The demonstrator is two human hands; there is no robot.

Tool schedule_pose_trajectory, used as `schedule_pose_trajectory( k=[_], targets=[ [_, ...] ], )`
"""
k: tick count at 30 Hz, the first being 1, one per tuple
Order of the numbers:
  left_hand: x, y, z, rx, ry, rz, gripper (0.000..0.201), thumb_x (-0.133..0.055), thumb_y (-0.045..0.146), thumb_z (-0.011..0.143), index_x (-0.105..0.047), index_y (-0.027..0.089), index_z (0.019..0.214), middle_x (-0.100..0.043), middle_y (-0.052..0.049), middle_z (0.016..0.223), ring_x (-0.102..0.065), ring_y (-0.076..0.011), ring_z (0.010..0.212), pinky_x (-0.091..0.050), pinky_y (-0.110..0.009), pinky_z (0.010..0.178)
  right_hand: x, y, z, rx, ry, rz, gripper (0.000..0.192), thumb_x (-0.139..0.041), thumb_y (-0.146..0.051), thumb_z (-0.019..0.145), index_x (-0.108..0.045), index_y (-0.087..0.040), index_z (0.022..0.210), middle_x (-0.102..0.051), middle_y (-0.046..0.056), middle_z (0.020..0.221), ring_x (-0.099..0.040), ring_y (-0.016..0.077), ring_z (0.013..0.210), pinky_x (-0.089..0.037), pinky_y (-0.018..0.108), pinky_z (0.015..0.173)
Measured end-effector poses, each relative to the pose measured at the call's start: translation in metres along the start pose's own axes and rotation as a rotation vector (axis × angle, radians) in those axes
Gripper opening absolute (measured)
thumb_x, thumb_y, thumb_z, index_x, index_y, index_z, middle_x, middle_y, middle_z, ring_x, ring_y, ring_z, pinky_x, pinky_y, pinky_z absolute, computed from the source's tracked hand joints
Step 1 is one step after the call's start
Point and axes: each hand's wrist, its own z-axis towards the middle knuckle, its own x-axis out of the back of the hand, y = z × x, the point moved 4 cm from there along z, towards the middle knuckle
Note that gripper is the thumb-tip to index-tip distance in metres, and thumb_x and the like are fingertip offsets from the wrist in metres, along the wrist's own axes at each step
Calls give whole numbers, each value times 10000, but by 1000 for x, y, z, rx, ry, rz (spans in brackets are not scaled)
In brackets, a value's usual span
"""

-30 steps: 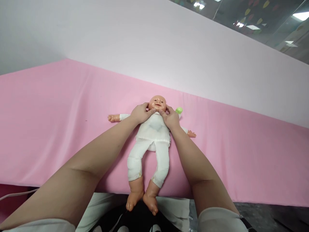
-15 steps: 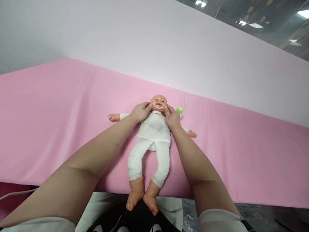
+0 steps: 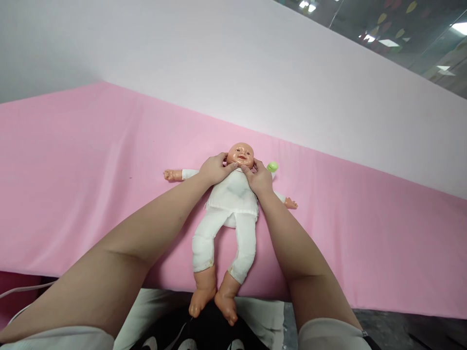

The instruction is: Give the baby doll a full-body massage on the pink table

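Note:
A baby doll in a white cloth suit lies on its back on the pink cloth, head away from me, feet past the near edge. My left hand cups the left side of its head and neck, with the thumb under the chin. On the other side, my right hand does the same, its thumb almost meeting the left one at the neck. The fingers reach partly behind the head and are hidden there. Just right of my right hand lies a light green, rounded object, partly hidden.
Pink cloth covers the table. A white wall rises behind it, with a glass pane at the upper right. A white cable hangs at the lower left.
Both thumbs have moved from the doll's cheeks down and inward to under its chin. The hands stay at the sides of the head; the doll lies in the same place.

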Motion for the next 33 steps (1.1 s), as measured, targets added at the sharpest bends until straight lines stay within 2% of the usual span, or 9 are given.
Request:
schedule_pose_trajectory(
  k=[7, 12, 16, 21, 23, 25, 28, 31, 33],
  targets=[
    [-2, -6, 3, -8, 14, -23, 609, -466, 666, 1035, -678, 229, 1403, -766, -121, 1342, -728, -319, 1189, -540, -394, 976, 0, 5, 1, 31, -23, 34, 518, -572, -549, 1059, -668, -209, 1438, -755, 127, 1391, -719, 280, 1280, -534, 455, 1129],
    [-4, -8, 5, -12, 27, -21, 608, -350, 597, 1088, -668, 219, 1442, -737, -134, 1410, -678, -329, 1308, -499, -431, 1089, -3, 9, 2, 55, -19, 35, 554, -410, -565, 1115, -657, -205, 1456, -775, 123, 1348, -713, 265, 1288, -517, 452, 1161],
    [-4, -7, 5, -21, 40, 6, 641, -297, 618, 1095, -664, 227, 1448, -740, -131, 1403, -673, -334, 1313, -491, -435, 1099, -3, 5, 0, 58, -16, -20, 579, -382, -591, 1119, -649, -200, 1453, -758, 153, 1364, -712, 298, 1285, -517, 483, 1147],
    [2, -2, -1, 7, 87, 26, 640, -339, 596, 1084, -625, 177, 1474, -707, -171, 1438, -654, -340, 1335, -487, -449, 1115, 17, -16, -6, 112, 62, -97, 538, -388, -591, 1116, -689, -227, 1374, -810, 112, 1150, -752, 292, 1116, -564, 432, 1020],
    [8, 7, -7, 1, 150, 22, 611, -387, 574, 1072, -631, 156, 1444, -690, -184, 1450, -646, -340, 1333, -487, -460, 1122, 33, -20, -6, 141, 129, -84, 488, -377, -550, 1124, -735, -242, 1248, -807, 79, 1026, -753, 270, 994, -570, 399, 958],
    [13, 22, -15, -41, 215, -3, 546, -426, 560, 1063, -655, 178, 1378, -700, -161, 1424, -647, -321, 1313, -491, -452, 1121, 50, -17, -4, 176, 194, -76, 421, -395, -449, 1118, -751, -231, 1169, -799, 75, 1014, -742, 256, 958, -565, 385, 948],
    [14, 53, -29, -113, 258, -140, 399, -493, 532, 1047, -683, 232, 1230, -744, -94, 1306, -676, -267, 1219, -515, -415, 1092, 67, 1, 2, 216, 244, -118, 352, -474, -239, 1015, -752, -188, 1224, -793, 110, 1202, -718, 273, 1134, -534, 415, 1065],
    [3, 83, -31, -120, 202, -400, 265, -531, 463, 1027, -667, 237, 1030, -763, -66, 1121, -706, -232, 1076, -565, -395, 1006, 69, 22, 8, 198, 197, -178, 434, -500, -140, 912, -764, -178, 1254, -768, 113, 1329, -668, 293, 1277, -483, 464, 1166],
    [-13, 100, -23, -25, 86, -536, 271, -510, 451, 1033, -640, 230, 948, -751, -67, 1012, -717, -213, 972, -593, -385, 925, 66, 30, 10, 167, 149, -203, 447, -506, -121, 888, -778, -180, 1238, -761, 109, 1360, -655, 296, 1310, -474, 476, 1183]
  ],
)
